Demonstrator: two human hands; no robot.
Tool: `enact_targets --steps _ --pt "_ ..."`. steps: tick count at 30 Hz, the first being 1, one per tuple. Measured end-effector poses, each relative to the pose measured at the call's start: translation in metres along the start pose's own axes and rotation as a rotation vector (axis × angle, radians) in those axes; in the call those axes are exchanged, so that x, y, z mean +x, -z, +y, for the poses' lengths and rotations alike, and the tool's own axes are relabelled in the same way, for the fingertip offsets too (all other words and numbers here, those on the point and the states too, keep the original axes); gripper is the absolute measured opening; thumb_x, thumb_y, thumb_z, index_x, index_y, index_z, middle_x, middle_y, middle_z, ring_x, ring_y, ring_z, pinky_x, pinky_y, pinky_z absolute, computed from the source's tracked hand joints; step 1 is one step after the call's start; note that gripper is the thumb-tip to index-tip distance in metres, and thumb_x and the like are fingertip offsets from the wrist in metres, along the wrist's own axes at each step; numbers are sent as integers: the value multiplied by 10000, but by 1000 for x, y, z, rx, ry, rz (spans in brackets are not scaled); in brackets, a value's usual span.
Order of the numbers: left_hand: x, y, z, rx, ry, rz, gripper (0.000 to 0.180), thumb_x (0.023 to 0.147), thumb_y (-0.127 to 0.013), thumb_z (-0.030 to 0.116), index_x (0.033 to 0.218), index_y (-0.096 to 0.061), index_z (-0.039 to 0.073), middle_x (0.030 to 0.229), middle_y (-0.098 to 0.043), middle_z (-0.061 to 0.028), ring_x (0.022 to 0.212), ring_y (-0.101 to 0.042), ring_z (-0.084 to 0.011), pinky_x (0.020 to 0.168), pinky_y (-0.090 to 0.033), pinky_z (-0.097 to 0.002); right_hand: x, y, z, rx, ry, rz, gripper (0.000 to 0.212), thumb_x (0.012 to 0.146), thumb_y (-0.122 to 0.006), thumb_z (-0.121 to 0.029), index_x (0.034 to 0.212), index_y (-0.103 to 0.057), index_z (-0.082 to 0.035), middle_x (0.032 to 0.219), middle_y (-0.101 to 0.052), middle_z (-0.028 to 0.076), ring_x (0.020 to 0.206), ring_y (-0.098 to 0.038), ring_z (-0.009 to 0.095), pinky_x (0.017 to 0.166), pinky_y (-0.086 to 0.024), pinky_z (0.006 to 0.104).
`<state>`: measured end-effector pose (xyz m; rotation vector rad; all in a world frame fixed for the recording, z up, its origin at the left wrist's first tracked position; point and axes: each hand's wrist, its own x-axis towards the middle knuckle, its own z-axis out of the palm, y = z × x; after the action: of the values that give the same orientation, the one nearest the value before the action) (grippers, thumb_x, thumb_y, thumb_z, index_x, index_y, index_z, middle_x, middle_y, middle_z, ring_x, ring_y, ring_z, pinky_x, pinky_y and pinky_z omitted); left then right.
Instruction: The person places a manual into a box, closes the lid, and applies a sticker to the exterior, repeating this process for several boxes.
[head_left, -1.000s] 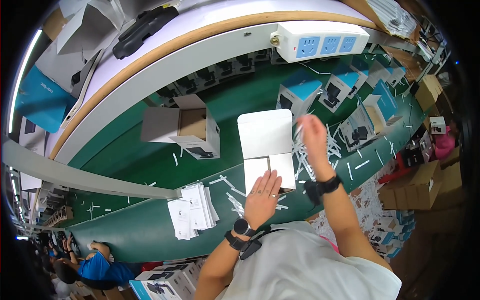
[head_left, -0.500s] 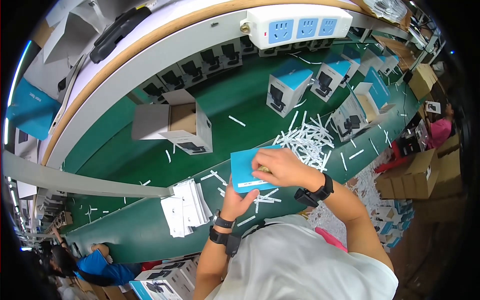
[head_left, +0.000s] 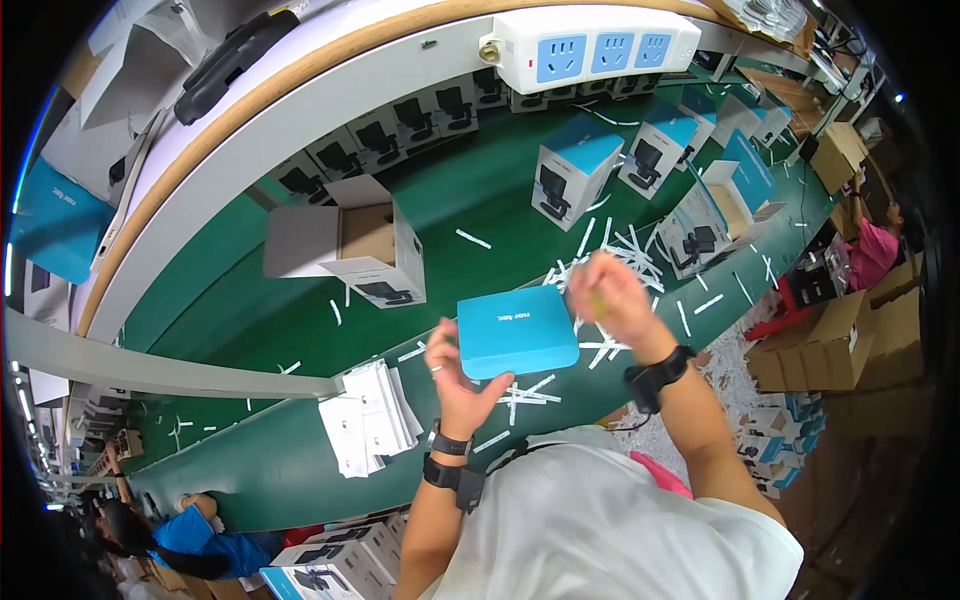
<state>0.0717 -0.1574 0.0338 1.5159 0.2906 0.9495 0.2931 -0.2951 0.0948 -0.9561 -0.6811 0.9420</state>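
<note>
Clearly, two hands (head_left: 462,390) (head_left: 622,308) flank just one blue-topped box (head_left: 515,335).

A teal box (head_left: 517,335) by my left fingers (head_left: 440,352), against a green worktop (head_left: 270,460).
Its lid carries pale lettering; the booklets (head_left: 368,425) at the worktop's near edge are white with small dark marks, my wristbands (head_left: 660,380) black, my shirt (head_left: 600,530) pale grey, the power strip (head_left: 588,32) white with light-blue panels.

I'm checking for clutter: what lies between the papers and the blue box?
The head view shows the left hand and a white strip between the papers and blue box.
</note>
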Motion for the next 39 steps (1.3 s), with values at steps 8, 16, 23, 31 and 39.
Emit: enact_targets --steps 8,16,23,31,39 --pt "12 23 9 407 -33 -226 573 662 -879 52 1196 -676 97 1428 -449 -148 1369 -408 -377 1105 -408 -475 -68 13 13 -1150 234 253 487 722 -835 -230 1165 -688 -88 936 -641 91 758 -624 235 700 -509 320" --pt "16 36 9 399 13 -299 528 649 -877 21 1147 -718 98 1418 -459 -138 1400 -372 -391 1130 -390 -484 -72 -36 80 -1008 403 334 373 717 -820 -22 1075 -749 -95 916 -549 43 691 -542 137 567 -445 260" --pt "10 55 2 642 -85 -426 515 678 -875 179 1168 -716 171 1436 -463 -142 1357 -405 -417 1062 -436 -496 -69 -21 71 -1229 442 260 407 731 -784 -52 1115 -743 -180 932 -562 27 571 -494 133 508 -446 264" --pt "5 59 2 969 -364 -512 580 717 -841 283 1258 -647 210 1474 -443 -158 1352 -408 -413 1058 -401 -530 -78 -13 84 -1326 503 210 507 688 -749 8 1160 -717 -174 1052 -578 70 588 -494 130 504 -442 258" --pt "33 -23 48 1148 -137 -652 858 779 -763 425 1468 -411 53 1542 -331 -210 1426 -288 -432 1143 -250 -562 -64 -25 49 -1445 547 -15 384 706 -674 -21 1090 -689 -13 1188 -666 90 647 -642 187 551 -538 292"
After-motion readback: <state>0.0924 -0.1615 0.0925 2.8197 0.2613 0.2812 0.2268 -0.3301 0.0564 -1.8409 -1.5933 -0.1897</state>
